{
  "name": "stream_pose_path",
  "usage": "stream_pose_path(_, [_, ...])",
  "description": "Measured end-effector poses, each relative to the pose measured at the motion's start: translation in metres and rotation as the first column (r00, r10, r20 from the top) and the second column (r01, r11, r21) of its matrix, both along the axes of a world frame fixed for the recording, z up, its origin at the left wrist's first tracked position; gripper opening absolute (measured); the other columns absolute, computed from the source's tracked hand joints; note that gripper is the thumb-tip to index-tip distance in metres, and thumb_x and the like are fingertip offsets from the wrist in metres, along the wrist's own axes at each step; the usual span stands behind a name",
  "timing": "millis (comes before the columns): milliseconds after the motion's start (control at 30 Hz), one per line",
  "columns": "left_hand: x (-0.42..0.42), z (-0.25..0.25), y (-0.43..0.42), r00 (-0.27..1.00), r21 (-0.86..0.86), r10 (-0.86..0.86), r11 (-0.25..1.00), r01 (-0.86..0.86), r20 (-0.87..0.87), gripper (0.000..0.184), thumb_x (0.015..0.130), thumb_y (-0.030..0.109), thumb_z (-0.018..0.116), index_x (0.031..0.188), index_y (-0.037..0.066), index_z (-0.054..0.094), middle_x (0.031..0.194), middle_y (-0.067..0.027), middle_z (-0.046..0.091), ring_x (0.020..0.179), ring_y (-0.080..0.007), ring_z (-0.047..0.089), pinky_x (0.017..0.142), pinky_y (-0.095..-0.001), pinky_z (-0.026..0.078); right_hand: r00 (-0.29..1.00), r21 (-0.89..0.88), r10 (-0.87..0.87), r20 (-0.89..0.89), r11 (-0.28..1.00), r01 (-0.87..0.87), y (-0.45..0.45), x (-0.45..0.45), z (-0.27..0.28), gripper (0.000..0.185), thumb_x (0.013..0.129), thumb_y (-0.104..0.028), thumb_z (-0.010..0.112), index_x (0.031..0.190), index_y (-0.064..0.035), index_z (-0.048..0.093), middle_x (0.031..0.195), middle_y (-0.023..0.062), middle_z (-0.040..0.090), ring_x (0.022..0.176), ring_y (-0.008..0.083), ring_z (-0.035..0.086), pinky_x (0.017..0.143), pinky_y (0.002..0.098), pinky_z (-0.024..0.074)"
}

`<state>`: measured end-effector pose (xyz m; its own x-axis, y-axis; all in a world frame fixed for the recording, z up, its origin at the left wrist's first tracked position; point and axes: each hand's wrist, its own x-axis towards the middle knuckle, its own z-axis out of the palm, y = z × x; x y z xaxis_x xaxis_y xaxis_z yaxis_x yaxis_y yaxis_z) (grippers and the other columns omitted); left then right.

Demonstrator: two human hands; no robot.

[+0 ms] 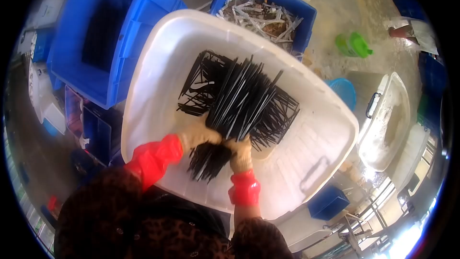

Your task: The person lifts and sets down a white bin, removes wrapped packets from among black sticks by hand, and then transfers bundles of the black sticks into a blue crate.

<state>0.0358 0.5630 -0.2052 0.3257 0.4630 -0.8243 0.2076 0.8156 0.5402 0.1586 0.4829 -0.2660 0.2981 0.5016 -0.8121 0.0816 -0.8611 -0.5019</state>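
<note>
My left hand (200,134), in a tan glove with a red cuff, is closed around the lower part of a bundle of thin black sticks (244,96). On the other side of the same bundle my right hand (239,153) is also closed, gloved alike. The bundle slants up and away, its far ends fanned out and its near ends showing below my hands. Beneath it, more loose black sticks (282,115) lie in the bottom of a large white tub (326,139). My fingertips are partly hidden by the sticks and gloves.
A tall blue crate (122,62) with a dark inside stands left of the tub. Behind is a blue bin (306,26) holding pale strips and brown scraps. A green container (354,44), a blue basin (342,92) and another white tub (385,124) are to the right.
</note>
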Motion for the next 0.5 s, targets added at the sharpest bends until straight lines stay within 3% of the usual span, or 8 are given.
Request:
stream_pose_path(100, [0.014,-0.049,0.049,0.992,0.264,-0.093,0.962,0.068,0.082,0.048,0.058,0.008,0.062,0.103,-0.003,0.050,0.088,-0.0082,0.059,0.081,-0.0149,0.053,0.074,-0.0263,0.043,0.988,0.516,-0.078,-0.133,0.846,0.136,0.061,0.018,-0.005,0.021,0.070,-0.012,0.055,0.089,-0.0035,0.054,0.081,0.0172,0.058,0.075,0.0323,0.055,0.064,0.0342,0.0456])
stream_pose_path(167, [0.028,-0.081,0.081,0.980,0.157,-0.094,0.985,0.067,0.176,0.039,0.060,0.008,0.060,0.096,-0.003,0.051,0.079,-0.0068,0.057,0.073,-0.0134,0.052,0.068,-0.0254,0.044,0.850,0.757,0.225,0.477,0.385,-0.527,0.079,0.049,-0.051,0.012,0.073,-0.001,0.045,0.078,-0.0008,0.056,0.079,0.0160,0.055,0.076,0.0299,0.054,0.064,0.0344,0.0436])
stream_pose_path(200, [0.029,-0.093,0.088,0.943,0.590,-0.330,0.768,0.248,0.033,0.037,0.061,0.007,0.059,0.096,-0.003,0.051,0.077,-0.0065,0.057,0.069,-0.0131,0.052,0.065,-0.0249,0.045,0.921,0.699,0.237,0.309,0.600,-0.389,0.086,0.049,-0.046,0.014,0.075,-0.002,0.043,0.079,-0.0007,0.057,0.081,0.0159,0.056,0.079,0.0301,0.054,0.066,0.0349,0.0436])
stream_pose_path(233, [0.041,-0.063,0.097,0.999,0.120,-0.030,0.993,0.024,0.045,0.036,0.062,0.007,0.060,0.095,-0.003,0.052,0.074,-0.0051,0.056,0.067,-0.0123,0.052,0.065,-0.0247,0.045,0.970,0.576,0.203,0.136,0.780,-0.244,0.092,0.048,-0.037,0.017,0.076,-0.003,0.041,0.080,-0.0006,0.057,0.082,0.0159,0.057,0.081,0.0302,0.054,0.068,0.0354,0.0435])
stream_pose_path(333, [0.031,-0.047,0.063,0.980,0.107,-0.056,0.994,0.036,0.191,0.043,0.060,0.011,0.064,0.100,-0.001,0.053,0.084,-0.0064,0.058,0.076,-0.0134,0.053,0.071,-0.0254,0.044,0.811,0.564,0.422,0.406,0.583,-0.586,0.048,0.049,-0.037,0.020,0.079,-0.006,0.042,0.085,-0.0023,0.060,0.087,0.0159,0.060,0.083,0.0287,0.057,0.077,0.0343,0.0425])
stream_pose_path(367, [0.024,-0.053,0.036,0.997,0.136,-0.034,0.990,0.024,0.073,0.049,0.059,0.010,0.065,0.104,-0.002,0.051,0.088,-0.0072,0.059,0.080,-0.0145,0.053,0.072,-0.0258,0.043,0.881,0.648,0.425,0.209,0.614,-0.451,0.022,0.043,-0.037,0.020,0.079,-0.005,0.042,0.085,-0.0039,0.061,0.088,0.0158,0.060,0.082,0.0290,0.057,0.079,0.0344,0.0422])
stream_pose_path(400, [0.020,-0.041,0.012,0.994,-0.023,0.103,0.994,-0.103,0.038,0.052,0.057,0.009,0.065,0.106,-0.002,0.050,0.088,-0.0075,0.059,0.081,-0.0149,0.053,0.074,-0.0256,0.043,0.898,0.187,-0.078,-0.433,0.967,0.174,0.015,0.032,-0.018,0.033,0.066,-0.004,0.057,0.098,0.0026,0.052,0.090,0.0121,0.058,0.080,0.0225,0.056,0.074,0.0302,0.0442])
stream_pose_path(500, [0.026,-0.024,0.010,0.998,-0.143,0.052,0.988,-0.058,-0.045,0.054,0.056,0.007,0.062,0.108,-0.001,0.049,0.090,-0.0071,0.058,0.084,-0.0154,0.052,0.076,-0.0260,0.042,0.653,-0.151,-0.458,-0.602,0.869,0.471,0.002,0.026,-0.011,0.039,0.064,-0.005,0.058,0.101,0.0036,0.050,0.088,0.0079,0.058,0.081,0.0167,0.054,0.074,0.0272,0.0439])
